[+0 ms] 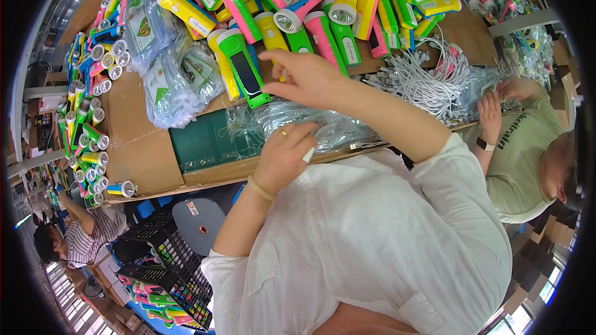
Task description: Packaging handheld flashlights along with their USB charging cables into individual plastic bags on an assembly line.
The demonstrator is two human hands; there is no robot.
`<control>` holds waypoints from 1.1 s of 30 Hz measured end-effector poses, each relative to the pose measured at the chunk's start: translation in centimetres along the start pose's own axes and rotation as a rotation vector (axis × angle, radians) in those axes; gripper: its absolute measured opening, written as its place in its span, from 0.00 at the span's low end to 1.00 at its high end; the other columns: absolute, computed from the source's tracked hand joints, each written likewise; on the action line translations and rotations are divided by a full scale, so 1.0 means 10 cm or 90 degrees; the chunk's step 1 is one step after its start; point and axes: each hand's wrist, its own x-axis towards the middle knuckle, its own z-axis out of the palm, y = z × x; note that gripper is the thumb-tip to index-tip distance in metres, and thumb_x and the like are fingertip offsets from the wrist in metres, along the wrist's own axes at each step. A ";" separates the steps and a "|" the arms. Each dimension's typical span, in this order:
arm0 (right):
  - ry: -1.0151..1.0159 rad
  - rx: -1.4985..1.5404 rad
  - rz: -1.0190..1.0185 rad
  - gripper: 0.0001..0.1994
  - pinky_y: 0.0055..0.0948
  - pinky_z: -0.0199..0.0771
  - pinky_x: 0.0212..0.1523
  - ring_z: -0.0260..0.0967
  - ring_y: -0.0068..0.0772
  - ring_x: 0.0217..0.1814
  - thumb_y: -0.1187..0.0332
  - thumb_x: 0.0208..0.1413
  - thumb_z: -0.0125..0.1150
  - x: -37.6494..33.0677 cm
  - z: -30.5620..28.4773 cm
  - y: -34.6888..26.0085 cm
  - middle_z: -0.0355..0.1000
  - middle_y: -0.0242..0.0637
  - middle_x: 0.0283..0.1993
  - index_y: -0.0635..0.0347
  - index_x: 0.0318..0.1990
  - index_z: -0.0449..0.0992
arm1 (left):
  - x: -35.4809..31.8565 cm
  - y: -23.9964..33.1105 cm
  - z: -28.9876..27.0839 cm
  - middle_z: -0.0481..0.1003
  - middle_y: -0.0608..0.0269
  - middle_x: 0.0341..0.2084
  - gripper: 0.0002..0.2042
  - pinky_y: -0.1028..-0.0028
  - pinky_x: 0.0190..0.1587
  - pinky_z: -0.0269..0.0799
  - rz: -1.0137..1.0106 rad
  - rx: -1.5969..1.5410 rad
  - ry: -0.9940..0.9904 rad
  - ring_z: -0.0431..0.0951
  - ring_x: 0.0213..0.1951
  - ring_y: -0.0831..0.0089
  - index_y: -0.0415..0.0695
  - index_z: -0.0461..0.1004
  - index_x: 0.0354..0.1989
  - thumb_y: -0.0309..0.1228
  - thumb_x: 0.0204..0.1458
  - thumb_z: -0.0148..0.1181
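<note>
My right hand (304, 77) reaches over the table with thumb and fingers spread. Its fingertips are next to a green flashlight (239, 65) with a dark panel on its side; whether they touch it I cannot tell. Closer to me, my left hand (287, 154) has its fingers curled in, and a small white piece (308, 154) sticks out at them; what it belongs to is hidden. Clear plastic bags (276, 118) lie flat on the table beneath and beyond the left hand. A yellow flashlight (225, 65) lies alongside the green one.
Pink, green, yellow and blue flashlights (323, 40) are heaped at the far side. Clear bags with printed cards (177, 77) lie left, white cables (434, 84) right. Flashlights stand along the left edge (90, 149). A black crate (177, 273) is below; a co-worker (518, 149) sits right.
</note>
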 end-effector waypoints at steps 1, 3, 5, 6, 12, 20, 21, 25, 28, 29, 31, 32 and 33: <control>0.022 -0.042 0.034 0.36 0.43 0.76 0.39 0.78 0.44 0.38 0.53 0.54 0.71 0.18 0.15 -0.04 0.78 0.44 0.40 0.61 0.66 0.64 | 0.02 0.01 0.03 0.77 0.62 0.46 0.14 0.63 0.44 0.74 0.028 -0.030 -0.043 0.77 0.42 0.60 0.43 0.76 0.35 0.18 0.36 0.60; 0.052 -0.081 0.068 0.42 0.44 0.77 0.40 0.78 0.47 0.38 0.50 0.52 0.72 0.44 0.36 -0.06 0.79 0.47 0.41 0.62 0.68 0.61 | 0.04 0.06 0.05 0.77 0.62 0.45 0.16 0.63 0.45 0.75 0.074 -0.111 -0.112 0.77 0.44 0.61 0.43 0.76 0.36 0.18 0.34 0.59; 0.107 -0.148 0.142 0.44 0.45 0.78 0.44 0.78 0.52 0.41 0.48 0.51 0.71 0.57 0.48 -0.07 0.78 0.52 0.43 0.63 0.69 0.58 | 0.01 0.09 0.09 0.77 0.62 0.44 0.17 0.64 0.45 0.75 0.079 -0.134 -0.118 0.78 0.44 0.61 0.43 0.76 0.37 0.18 0.33 0.58; 0.106 -0.147 0.143 0.44 0.45 0.78 0.44 0.78 0.52 0.41 0.48 0.51 0.71 0.57 0.48 -0.07 0.78 0.52 0.43 0.63 0.69 0.58 | -0.01 0.09 0.08 0.77 0.61 0.43 0.17 0.64 0.45 0.76 0.063 -0.130 -0.109 0.78 0.43 0.60 0.43 0.76 0.37 0.18 0.33 0.58; -0.016 0.276 0.071 0.34 0.33 0.72 0.58 0.72 0.34 0.58 0.62 0.58 0.70 0.31 0.40 0.26 0.74 0.45 0.57 0.67 0.67 0.61 | -0.12 0.01 0.05 0.78 0.57 0.38 0.12 0.63 0.42 0.78 -0.045 -0.199 -0.030 0.80 0.40 0.57 0.42 0.78 0.36 0.18 0.40 0.62; -0.010 0.353 0.043 0.31 0.34 0.72 0.58 0.69 0.29 0.60 0.62 0.63 0.65 -0.83 -0.28 0.12 0.70 0.38 0.61 0.63 0.67 0.58 | -0.15 -0.09 0.07 0.77 0.55 0.37 0.10 0.65 0.41 0.77 -0.104 -0.261 0.055 0.80 0.38 0.56 0.42 0.78 0.37 0.17 0.45 0.64; 0.020 0.302 0.021 0.30 0.36 0.73 0.54 0.71 0.34 0.58 0.61 0.62 0.66 -0.92 -0.23 0.14 0.71 0.42 0.57 0.62 0.65 0.60 | -0.12 -0.07 0.07 0.77 0.55 0.36 0.10 0.66 0.40 0.77 -0.099 -0.235 0.073 0.80 0.37 0.56 0.42 0.79 0.37 0.17 0.45 0.65; -0.094 0.072 0.102 0.29 0.46 0.75 0.51 0.73 0.52 0.52 0.61 0.57 0.69 -1.12 -0.16 0.17 0.74 0.50 0.47 0.60 0.62 0.64 | -0.01 -0.02 0.05 0.77 0.56 0.35 0.10 0.67 0.39 0.77 -0.074 -0.222 0.117 0.79 0.36 0.57 0.41 0.80 0.36 0.18 0.45 0.66; -0.135 -0.201 0.061 0.26 0.43 0.70 0.51 0.70 0.47 0.52 0.68 0.53 0.71 -1.16 -0.34 0.11 0.73 0.43 0.45 0.55 0.60 0.69 | -0.10 -0.05 0.05 0.77 0.55 0.35 0.09 0.66 0.38 0.76 -0.094 -0.196 0.127 0.79 0.36 0.57 0.41 0.80 0.35 0.19 0.45 0.66; -0.152 -0.301 -0.001 0.26 0.42 0.69 0.52 0.70 0.44 0.53 0.69 0.52 0.70 -1.17 -0.45 0.12 0.73 0.41 0.44 0.54 0.59 0.70 | -0.15 -0.05 0.05 0.76 0.56 0.34 0.08 0.67 0.38 0.75 -0.114 -0.176 0.151 0.77 0.35 0.57 0.41 0.80 0.34 0.19 0.45 0.66; -0.155 -0.353 -0.018 0.22 0.40 0.66 0.53 0.70 0.39 0.53 0.70 0.52 0.67 -1.22 -0.48 0.13 0.74 0.38 0.43 0.51 0.56 0.72 | -0.14 -0.05 0.04 0.74 0.57 0.32 0.07 0.67 0.37 0.74 -0.108 -0.205 0.116 0.76 0.34 0.58 0.41 0.80 0.33 0.20 0.44 0.67; -0.183 -0.406 -0.038 0.20 0.40 0.66 0.53 0.70 0.38 0.53 0.69 0.53 0.64 -1.24 -0.47 0.10 0.74 0.36 0.42 0.50 0.54 0.72 | -0.12 -0.06 0.07 0.72 0.58 0.31 0.07 0.66 0.37 0.73 -0.063 -0.199 0.108 0.74 0.34 0.59 0.41 0.79 0.32 0.21 0.43 0.68; -0.211 -0.458 -0.058 0.18 0.39 0.67 0.52 0.70 0.37 0.52 0.68 0.53 0.62 -1.25 -0.44 0.06 0.75 0.35 0.41 0.50 0.52 0.72 | -0.07 -0.05 0.09 0.72 0.58 0.31 0.07 0.66 0.37 0.73 -0.054 -0.206 0.102 0.74 0.34 0.59 0.41 0.79 0.32 0.21 0.43 0.68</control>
